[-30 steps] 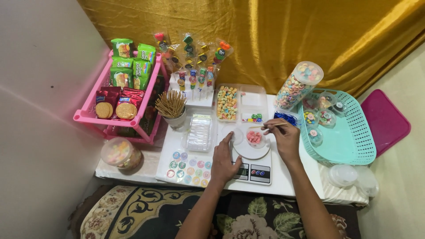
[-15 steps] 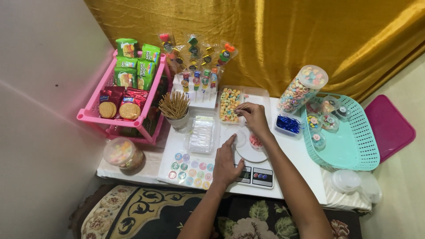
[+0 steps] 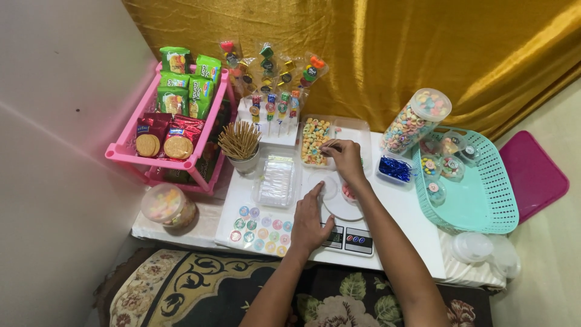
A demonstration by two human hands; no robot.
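Note:
My left hand [image 3: 310, 219] rests flat on the white table, fingertips touching a clear round lid [image 3: 323, 185] beside the kitchen scale [image 3: 349, 239]. A small round cup with pink candy [image 3: 347, 192] sits on the scale's white platform, partly hidden by my right forearm. My right hand [image 3: 344, 156] reaches over the clear tray of colourful ring candies [image 3: 315, 140], fingers pinched at its right edge; whether they grip a candy is hidden.
A pink rack [image 3: 172, 158] of snack packets stands at left, a cup of wooden sticks [image 3: 239, 144] beside it, wrapped lollipops [image 3: 270, 85] behind. A candy jar [image 3: 416, 120], blue ties tub [image 3: 394, 169] and teal basket [image 3: 484, 200] with filled cups lie right. Sticker sheet [image 3: 259, 229] near front.
My right hand moved from the cup on the scale up and left to the candy tray. My left hand slid slightly forward onto the lid.

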